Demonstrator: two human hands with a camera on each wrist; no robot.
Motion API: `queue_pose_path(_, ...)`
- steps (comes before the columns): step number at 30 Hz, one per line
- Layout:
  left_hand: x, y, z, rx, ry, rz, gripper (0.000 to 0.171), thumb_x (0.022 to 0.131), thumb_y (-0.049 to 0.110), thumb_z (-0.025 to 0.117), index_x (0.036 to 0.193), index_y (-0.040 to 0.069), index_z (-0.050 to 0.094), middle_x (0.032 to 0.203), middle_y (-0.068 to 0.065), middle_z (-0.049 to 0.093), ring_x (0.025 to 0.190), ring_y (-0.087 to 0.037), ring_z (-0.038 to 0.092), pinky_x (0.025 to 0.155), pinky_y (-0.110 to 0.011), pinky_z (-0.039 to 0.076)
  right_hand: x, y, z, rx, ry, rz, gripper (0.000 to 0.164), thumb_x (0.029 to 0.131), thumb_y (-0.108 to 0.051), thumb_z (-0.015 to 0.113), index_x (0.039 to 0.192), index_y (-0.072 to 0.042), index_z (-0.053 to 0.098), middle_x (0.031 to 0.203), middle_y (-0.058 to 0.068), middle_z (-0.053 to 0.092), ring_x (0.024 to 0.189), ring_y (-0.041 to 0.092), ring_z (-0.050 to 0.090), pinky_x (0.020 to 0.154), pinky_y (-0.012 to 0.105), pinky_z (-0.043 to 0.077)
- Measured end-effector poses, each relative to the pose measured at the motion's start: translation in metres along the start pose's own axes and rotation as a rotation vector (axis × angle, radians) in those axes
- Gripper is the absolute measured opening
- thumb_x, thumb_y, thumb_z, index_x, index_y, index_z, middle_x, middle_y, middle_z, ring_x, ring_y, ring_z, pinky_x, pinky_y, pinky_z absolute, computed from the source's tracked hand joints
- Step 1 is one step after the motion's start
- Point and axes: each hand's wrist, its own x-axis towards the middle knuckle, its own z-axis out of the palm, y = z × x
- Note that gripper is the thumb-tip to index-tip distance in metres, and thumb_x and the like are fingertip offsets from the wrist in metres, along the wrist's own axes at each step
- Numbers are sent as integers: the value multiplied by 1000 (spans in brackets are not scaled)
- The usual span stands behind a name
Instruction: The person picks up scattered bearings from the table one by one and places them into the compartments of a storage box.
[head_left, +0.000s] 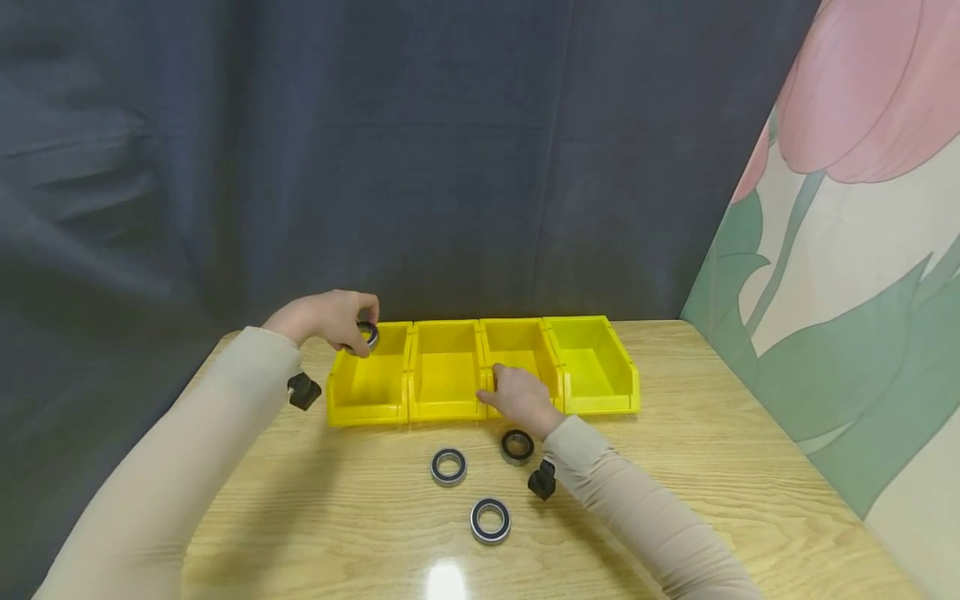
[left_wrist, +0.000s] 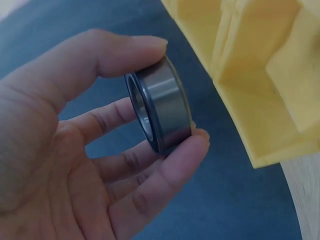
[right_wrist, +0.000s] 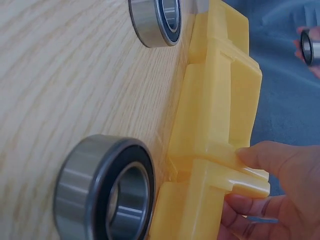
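My left hand (head_left: 333,318) holds a ball bearing (left_wrist: 162,105) between thumb and fingertips, raised over the leftmost yellow bin (head_left: 367,411). In the left wrist view the bearing's steel outer ring and dark seal show. My right hand (head_left: 521,398) pinches the adjoining walls of the second yellow bin (head_left: 447,411) and the third yellow bin (head_left: 517,337), thumb on one side and fingers on the other. Just below that hand lies one bearing (head_left: 517,447); a second bearing (head_left: 448,467) and a third bearing (head_left: 491,521) lie nearer on the table.
The fourth yellow bin (head_left: 600,403) closes the row on the right. All the bins stand on a wood-grain table (head_left: 375,533), in front of a dark curtain (head_left: 450,167). A wall with painted tulips (head_left: 862,333) borders the right side.
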Motion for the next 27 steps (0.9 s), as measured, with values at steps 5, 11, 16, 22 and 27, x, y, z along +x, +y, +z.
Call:
queue_pose_path(5,17,-5,-10,0,47,-65,36,80,16,72,109,8,51,92,-10,55,63,-17,52,63,-29,49,0,0,-1,2,3,-4,44,91,-40,64,114,-3,60,64,2,52,54,15,47,44,28,31)
queue_pose_path(11,35,-3,-11,14,89,-124,33,81,17,72,107,9,56,94,-11,58,64,-19,54,62,-30,48,1,2,0,-4,2,2,47,91,-42,64,116,-2,60,67,2,54,57,16,49,46,28,33)
queue_pose_path(16,49,-3,-5,-8,97,-181,35,81,19,74,111,11,59,102,-11,58,76,-24,57,64,-31,48,1,3,1,2,2,2,47,91,-41,64,117,-2,59,68,3,55,57,16,50,46,27,33)
queue_pose_path(22,63,-5,5,-27,103,-198,33,80,18,75,110,11,62,105,-10,58,82,-25,57,68,-33,49,0,4,1,0,-4,8,49,91,-40,64,121,-1,58,72,3,57,59,17,51,46,28,35)
queue_pose_path(27,73,-5,11,-9,130,-237,34,78,17,77,109,13,63,104,-9,59,86,-26,54,70,-36,47,-2,5,-1,0,-2,11,50,91,-41,64,121,-2,58,74,4,59,60,17,52,46,28,36)
